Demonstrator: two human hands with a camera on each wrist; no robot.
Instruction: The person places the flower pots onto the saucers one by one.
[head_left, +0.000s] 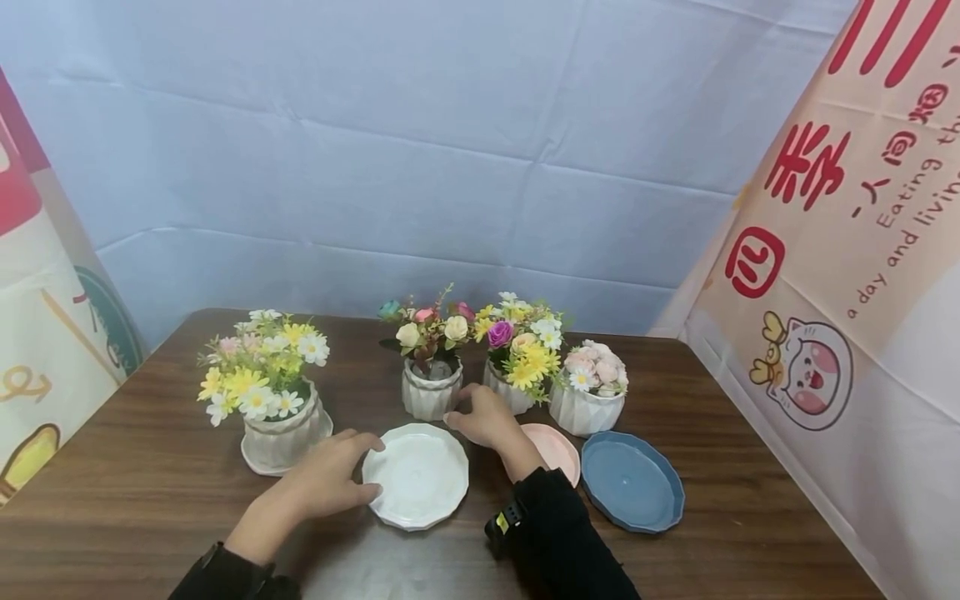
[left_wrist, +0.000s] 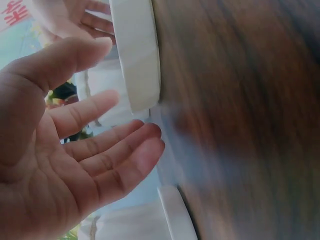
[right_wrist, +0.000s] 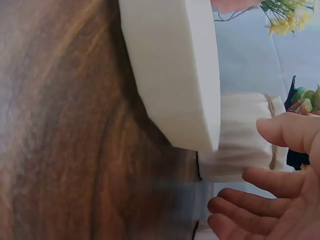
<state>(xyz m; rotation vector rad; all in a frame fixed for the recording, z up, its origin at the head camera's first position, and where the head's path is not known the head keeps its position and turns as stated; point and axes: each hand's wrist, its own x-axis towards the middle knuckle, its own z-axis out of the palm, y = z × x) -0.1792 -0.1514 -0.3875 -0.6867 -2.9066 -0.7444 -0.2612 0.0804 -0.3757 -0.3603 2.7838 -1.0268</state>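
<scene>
A white scalloped saucer (head_left: 416, 477) lies flat on the table in the head view. My left hand (head_left: 330, 479) is at its left edge, thumb and fingers spread apart; the left wrist view shows this hand (left_wrist: 65, 165) with loose fingers beside the saucer's rim (left_wrist: 137, 55), gripping nothing. Behind the saucer stands a white ribbed flowerpot (head_left: 431, 393) of artificial roses. Close to that pot's right side is my right hand (head_left: 487, 417). In the right wrist view its fingers (right_wrist: 287, 182) are spread near the pot (right_wrist: 235, 135), and whether they touch it I cannot tell.
At the left, a white pot of daisies (head_left: 277, 442) stands on a white saucer. Two more flowerpots, one yellow-flowered (head_left: 510, 392) and one pink-flowered (head_left: 587, 410), stand right of the rose pot. A pink saucer (head_left: 553, 450) and a blue saucer (head_left: 632, 482) lie before them.
</scene>
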